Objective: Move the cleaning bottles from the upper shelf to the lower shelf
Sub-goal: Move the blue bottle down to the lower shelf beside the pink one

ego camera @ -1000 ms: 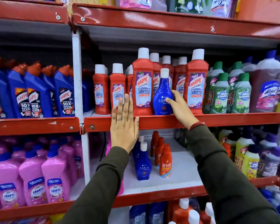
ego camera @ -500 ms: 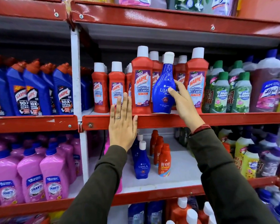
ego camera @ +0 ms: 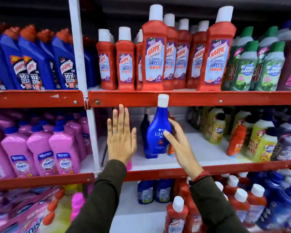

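My right hand grips a blue Ujala bottle with a white cap. The bottle hangs upright in front of the lower shelf, and its cap overlaps the red edge of the upper shelf. Another blue Ujala bottle stands on the lower shelf just behind it. My left hand is flat and open, fingers up, left of the bottle and holding nothing. Red Harpic bathroom cleaner bottles line the upper shelf.
Small orange-red bottles and yellow and purple bottles fill the right of the lower shelf. Pink Shakti bottles stand at lower left, blue Harpic bottles at upper left. A white upright divides the bays.
My right hand has lifted the blue Ujala bottle off the upper shelf and brought it down in front of the lower shelf. My left hand dropped from the shelf edge. The camera tilted down.
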A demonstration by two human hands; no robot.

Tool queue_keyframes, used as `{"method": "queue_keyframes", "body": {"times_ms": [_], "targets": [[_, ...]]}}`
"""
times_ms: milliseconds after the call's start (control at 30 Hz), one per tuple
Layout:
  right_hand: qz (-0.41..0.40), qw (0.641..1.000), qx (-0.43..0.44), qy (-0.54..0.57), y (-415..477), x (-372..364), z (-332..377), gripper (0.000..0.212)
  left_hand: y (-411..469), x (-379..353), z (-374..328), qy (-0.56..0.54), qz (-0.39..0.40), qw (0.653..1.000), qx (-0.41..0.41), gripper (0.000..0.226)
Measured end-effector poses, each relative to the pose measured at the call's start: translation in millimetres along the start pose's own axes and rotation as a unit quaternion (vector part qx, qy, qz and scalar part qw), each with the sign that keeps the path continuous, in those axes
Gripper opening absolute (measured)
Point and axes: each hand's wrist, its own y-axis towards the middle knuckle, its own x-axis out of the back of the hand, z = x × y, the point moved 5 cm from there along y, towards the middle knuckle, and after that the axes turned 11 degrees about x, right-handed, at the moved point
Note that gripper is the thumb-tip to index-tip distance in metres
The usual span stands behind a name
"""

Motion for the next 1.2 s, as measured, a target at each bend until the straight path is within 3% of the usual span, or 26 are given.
{"method": "queue_keyframes", "body": {"times_ms": [233, 400, 667, 1200], "targets": [[0.003, 0.998, -0.067, -0.019, -31.5, -9.4, -60.2, 0.042, -83.0, -34.4, 37.2, 0.016, 0.049, 0.999, 0.017, 0.081], [0.014, 0.995, -0.097, -0.030, -34.3, -17.6, -90.6, 0.045, -116.2, -57.7, 56.7, 0.021, 0.082, 0.996, 0.028, 0.069], [0.027, 0.990, -0.135, -0.015, -39.1, -22.6, -122.3, 0.045, -130.5, -73.4, 64.2, 0.044, 0.099, 0.994, 0.026, 0.080], [0.024, 0.992, -0.097, -0.070, -46.5, -26.9, -119.3, 0.045, -131.2, -72.1, 64.1, 0.050, 0.092, 0.994, 0.013, 0.080]]}}
